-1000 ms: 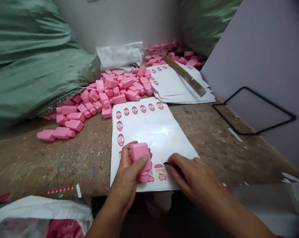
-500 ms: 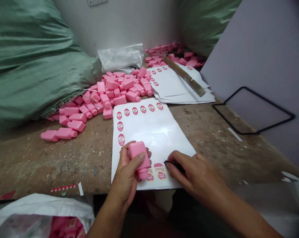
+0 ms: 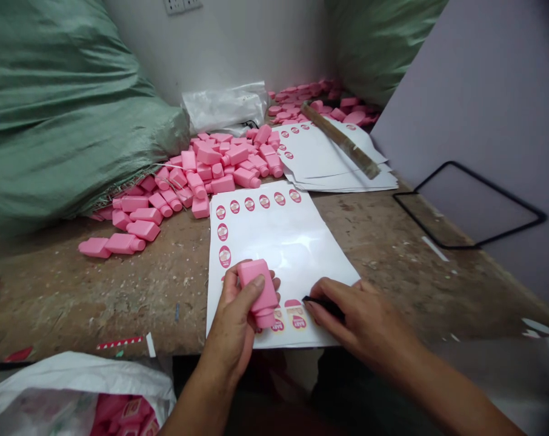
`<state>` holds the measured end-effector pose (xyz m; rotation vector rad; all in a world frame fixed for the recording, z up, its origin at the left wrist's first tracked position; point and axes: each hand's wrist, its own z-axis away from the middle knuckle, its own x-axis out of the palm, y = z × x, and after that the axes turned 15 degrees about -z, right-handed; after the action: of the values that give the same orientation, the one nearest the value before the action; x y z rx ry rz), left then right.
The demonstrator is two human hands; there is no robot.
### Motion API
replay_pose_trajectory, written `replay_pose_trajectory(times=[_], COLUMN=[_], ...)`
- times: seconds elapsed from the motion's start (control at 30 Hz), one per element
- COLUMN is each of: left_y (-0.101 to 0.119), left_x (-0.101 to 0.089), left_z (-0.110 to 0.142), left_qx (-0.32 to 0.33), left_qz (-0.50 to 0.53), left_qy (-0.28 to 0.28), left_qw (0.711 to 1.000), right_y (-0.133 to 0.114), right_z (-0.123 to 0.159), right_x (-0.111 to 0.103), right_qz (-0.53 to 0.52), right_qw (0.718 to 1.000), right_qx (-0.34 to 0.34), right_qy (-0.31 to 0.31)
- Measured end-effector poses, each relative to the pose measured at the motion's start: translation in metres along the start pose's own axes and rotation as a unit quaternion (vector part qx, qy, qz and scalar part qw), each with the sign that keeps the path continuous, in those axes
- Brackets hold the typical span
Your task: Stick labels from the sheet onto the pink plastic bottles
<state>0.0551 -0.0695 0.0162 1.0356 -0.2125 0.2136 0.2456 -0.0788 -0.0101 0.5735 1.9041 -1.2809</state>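
Observation:
My left hand (image 3: 233, 315) is closed around a small pink plastic bottle (image 3: 259, 289), its neck tilted down toward me and the thumb lying on its flat face. Under both hands lies a white sticker sheet (image 3: 274, 239) with pink oval stickers along its far and left edges and larger "BABY" stickers at its near edge. My right hand (image 3: 351, 312) pinches a thin dark tool (image 3: 326, 306), whose tip is beside a sticker (image 3: 297, 316) on the sheet. Most of the tool is hidden by the fingers, so its kind does not show.
Pink bottles (image 3: 206, 172) lie heaped at the back left, beside a green sack (image 3: 74, 121). Behind the sheet is a stack of sticker sheets (image 3: 320, 157) with a wooden stick (image 3: 342, 140) across it. A black wire frame (image 3: 472, 247) stands right; a white bag (image 3: 74, 369) hangs front left.
The whole view has shifted slightly. Both hands keep nearly the same pose, with the bottle in the left and the dark tool in the right.

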Motion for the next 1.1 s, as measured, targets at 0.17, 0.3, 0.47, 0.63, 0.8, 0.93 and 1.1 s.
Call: replay_pose_trajectory(times=[0.17, 0.3, 0.47, 0.63, 0.8, 0.93, 1.1], left_y=[0.0, -0.001, -0.001, -0.004, 0.0, 0.004, 0.0], left_x=[0.0, 0.0, 0.0, 0.0, 0.005, 0.01, 0.014], left_z=[-0.001, -0.001, 0.0, 0.0, 0.008, 0.019, 0.023], left_qx=[0.002, 0.009, 0.004, 0.021, 0.021, 0.009, -0.003], left_qz=[-0.002, -0.001, 0.004, -0.016, -0.034, 0.014, 0.064], left_qy=[-0.001, -0.005, 0.002, 0.012, -0.003, -0.068, -0.089], left_qw=[1.0, 1.0, 1.0, 1.0, 0.999, 0.998, 0.994], right_y=[-0.005, -0.009, -0.011, -0.015, -0.03, -0.045, -0.053], right_z=[-0.003, -0.006, -0.009, -0.011, -0.015, -0.02, -0.023], right_x=[0.001, 0.003, 0.005, -0.012, -0.038, -0.043, -0.037], right_qz=[0.033, 0.038, 0.017, -0.26, -0.351, -0.359, -0.366], right_qw=[0.999, 0.999, 0.999, 0.944, 0.906, 0.911, 0.913], right_qx=[-0.028, -0.024, 0.043, 0.201, 0.229, 0.192, 0.171], right_qy=[0.019, 0.018, 0.016, 0.025, 0.067, 0.059, 0.055])
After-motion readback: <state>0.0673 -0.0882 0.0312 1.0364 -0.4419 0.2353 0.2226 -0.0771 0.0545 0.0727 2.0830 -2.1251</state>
